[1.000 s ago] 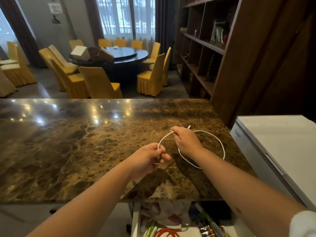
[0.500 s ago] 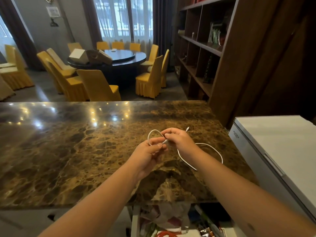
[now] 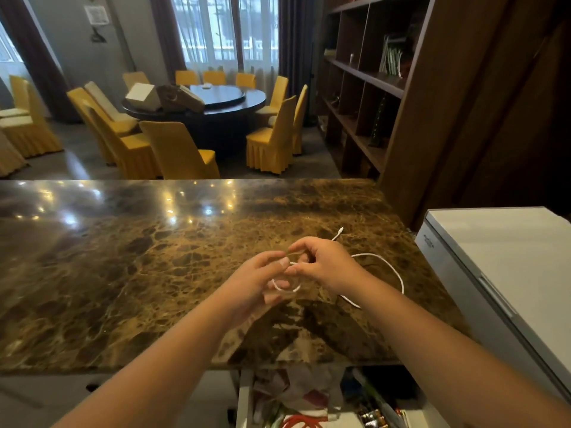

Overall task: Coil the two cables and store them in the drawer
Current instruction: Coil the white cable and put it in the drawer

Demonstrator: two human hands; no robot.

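A thin white cable (image 3: 390, 266) lies partly on the brown marble counter (image 3: 123, 273), with a wide loop to the right of my hands and one plug end pointing away behind them. My left hand (image 3: 259, 285) pinches a small loop of the cable that hangs below its fingers. My right hand (image 3: 324, 264) meets it fingertip to fingertip and grips the same cable. Below the counter's near edge an open drawer (image 3: 244, 400) shows a red coiled cable (image 3: 296, 421) among clutter.
A white appliance lid (image 3: 506, 261) stands at the right, close to my right forearm. Dark wooden shelves (image 3: 364, 88) rise behind the counter's right end. A round table with yellow chairs (image 3: 179, 149) fills the room beyond.
My hands have come together. The wide arc between them has become a small loop hanging under my left hand, and the loop on the counter has shrunk slightly.
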